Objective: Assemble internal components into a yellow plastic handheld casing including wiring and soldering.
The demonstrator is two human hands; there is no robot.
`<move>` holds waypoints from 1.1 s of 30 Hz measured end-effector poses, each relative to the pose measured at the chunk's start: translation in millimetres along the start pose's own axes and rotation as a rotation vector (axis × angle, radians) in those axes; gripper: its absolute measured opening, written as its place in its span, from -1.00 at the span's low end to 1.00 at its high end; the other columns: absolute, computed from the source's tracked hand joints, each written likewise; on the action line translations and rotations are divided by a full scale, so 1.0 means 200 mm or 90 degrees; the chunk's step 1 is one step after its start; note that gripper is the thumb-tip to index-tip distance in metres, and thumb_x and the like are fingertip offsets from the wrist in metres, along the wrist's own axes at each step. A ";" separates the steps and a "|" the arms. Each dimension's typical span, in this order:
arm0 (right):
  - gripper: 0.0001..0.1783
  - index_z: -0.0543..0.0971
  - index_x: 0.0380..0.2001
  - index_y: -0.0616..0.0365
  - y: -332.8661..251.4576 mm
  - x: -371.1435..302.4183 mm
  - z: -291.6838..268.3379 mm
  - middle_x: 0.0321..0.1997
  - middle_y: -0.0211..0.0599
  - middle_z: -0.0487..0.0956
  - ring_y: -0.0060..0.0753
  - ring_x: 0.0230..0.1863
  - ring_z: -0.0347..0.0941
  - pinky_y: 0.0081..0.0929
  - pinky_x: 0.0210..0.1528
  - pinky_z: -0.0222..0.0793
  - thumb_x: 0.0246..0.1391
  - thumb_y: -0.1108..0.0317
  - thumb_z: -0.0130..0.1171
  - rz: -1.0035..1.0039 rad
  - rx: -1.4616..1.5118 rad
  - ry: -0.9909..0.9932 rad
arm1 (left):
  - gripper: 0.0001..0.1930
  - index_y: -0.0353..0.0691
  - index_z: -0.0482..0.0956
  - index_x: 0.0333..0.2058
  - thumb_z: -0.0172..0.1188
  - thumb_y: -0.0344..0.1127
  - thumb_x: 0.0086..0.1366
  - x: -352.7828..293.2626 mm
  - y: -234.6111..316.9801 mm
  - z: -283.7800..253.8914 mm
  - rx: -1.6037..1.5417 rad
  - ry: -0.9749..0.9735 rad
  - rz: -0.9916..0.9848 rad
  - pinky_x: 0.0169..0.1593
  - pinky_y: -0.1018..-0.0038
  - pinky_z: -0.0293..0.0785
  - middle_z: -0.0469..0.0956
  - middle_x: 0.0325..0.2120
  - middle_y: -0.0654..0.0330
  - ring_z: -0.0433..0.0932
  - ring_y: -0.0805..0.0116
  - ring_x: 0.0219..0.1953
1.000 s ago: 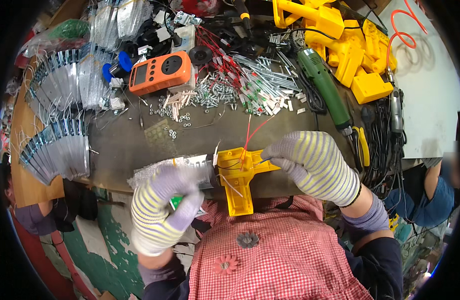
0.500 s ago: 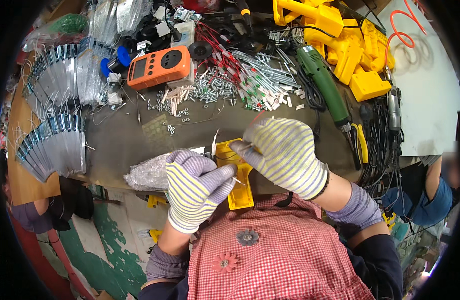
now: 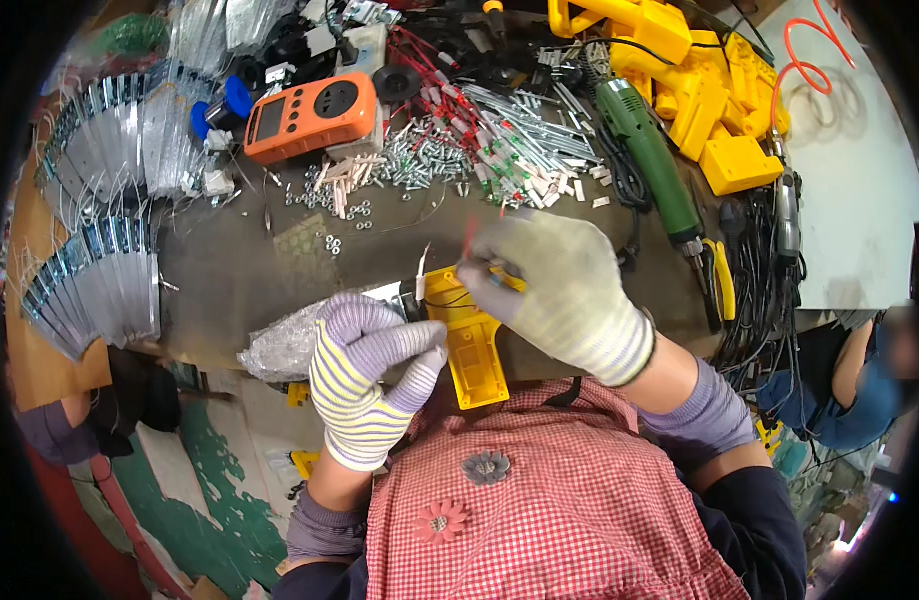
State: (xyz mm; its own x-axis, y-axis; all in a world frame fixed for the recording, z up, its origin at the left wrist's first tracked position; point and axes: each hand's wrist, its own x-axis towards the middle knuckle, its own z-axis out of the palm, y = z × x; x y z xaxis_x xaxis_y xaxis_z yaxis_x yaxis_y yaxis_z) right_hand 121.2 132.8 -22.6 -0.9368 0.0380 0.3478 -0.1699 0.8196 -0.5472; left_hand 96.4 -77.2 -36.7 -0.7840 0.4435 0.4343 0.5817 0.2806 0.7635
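Observation:
A yellow plastic housing half (image 3: 476, 372) lies on the bench edge in front of me, its hollow side up, with a dark wire inside its upper part. My left hand (image 3: 374, 375), in a striped glove, is beside it on the left, thumb and fingers pinched together. What the pinch holds is hidden. Over the housing's upper right is my right hand (image 3: 554, 295), also gloved and blurred, its fingers curled in. A thin red wire (image 3: 469, 238) rises from its fingertips. A white-sleeved wire (image 3: 421, 275) stands up at the housing's upper left corner.
Bubble wrap (image 3: 279, 340) lies left of my left hand. Beyond are an orange meter (image 3: 309, 118), screws (image 3: 424, 155) and red-wired parts (image 3: 449, 105). A green electric screwdriver (image 3: 651, 160), yellow-handled pliers (image 3: 721, 280) and yellow housings (image 3: 699, 110) are right. Fanned metal sheets (image 3: 94, 285) lie left.
My left hand has drawn back left from the housing, and the white tip formerly at its fingertips no longer shows. My right hand has shifted slightly up and left, with the red wire now at its fingertips.

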 end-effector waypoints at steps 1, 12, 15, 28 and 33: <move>-0.87 0.64 -0.40 0.04 0.00 -0.03 -0.01 -0.55 -0.30 0.57 -0.14 -0.51 0.55 -0.27 -0.47 0.42 -0.01 0.27 0.36 -0.059 0.056 0.057 | -0.81 -0.19 0.72 -0.37 0.46 -0.42 -0.04 0.02 0.01 0.00 0.004 0.008 -0.023 -0.30 0.39 0.37 0.50 -0.49 0.24 0.46 0.30 -0.42; -0.81 0.59 -0.42 0.03 -0.06 -0.13 0.08 -0.56 -0.29 0.56 -0.12 -0.53 0.54 -0.23 -0.51 0.40 0.02 0.17 0.27 -0.092 0.097 -0.014 | -0.83 -0.19 0.76 -0.34 0.40 -0.47 0.02 0.13 0.07 -0.03 -0.061 -0.070 -0.187 -0.38 0.50 0.45 0.61 -0.46 0.20 0.55 0.41 -0.45; -0.81 0.58 -0.42 0.04 -0.06 -0.12 0.07 -0.55 -0.28 0.57 -0.12 -0.52 0.54 -0.22 -0.51 0.41 0.01 0.18 0.27 -0.094 0.067 -0.030 | -0.82 -0.17 0.76 -0.33 0.41 -0.46 0.01 0.12 0.07 -0.02 -0.042 -0.061 -0.162 -0.38 0.49 0.46 0.60 -0.47 0.20 0.56 0.39 -0.44; -0.80 0.66 -0.37 -0.20 -0.01 -0.12 -0.10 -0.66 -0.51 0.41 -0.39 -0.69 0.38 -0.32 -0.68 0.20 -0.06 0.04 0.34 -0.172 -0.030 0.013 | -0.90 -0.21 0.68 -0.46 0.39 -0.47 -0.02 0.13 0.07 -0.02 -0.032 -0.065 -0.140 -0.36 0.42 0.46 0.56 -0.53 0.19 0.55 0.28 -0.45; -0.77 0.68 -0.27 -0.18 0.00 -0.09 -0.12 -0.65 -0.50 0.48 -0.36 -0.70 0.43 -0.36 -0.73 0.23 -0.08 0.22 0.29 -0.284 -0.123 -0.094 | -0.85 -0.20 0.66 -0.46 0.42 -0.42 -0.08 0.16 0.10 -0.03 0.055 -0.134 -0.014 -0.30 0.26 0.43 0.55 -0.50 0.12 0.52 0.12 -0.45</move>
State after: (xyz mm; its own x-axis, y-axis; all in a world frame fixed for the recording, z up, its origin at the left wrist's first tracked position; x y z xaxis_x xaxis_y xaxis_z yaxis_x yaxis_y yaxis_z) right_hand 145.9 146.2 -11.4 -0.8218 -0.4093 0.3963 -0.5163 0.8291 -0.2146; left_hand 82.5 -62.3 -5.2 -0.7396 0.6020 0.3011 0.5880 0.3602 0.7242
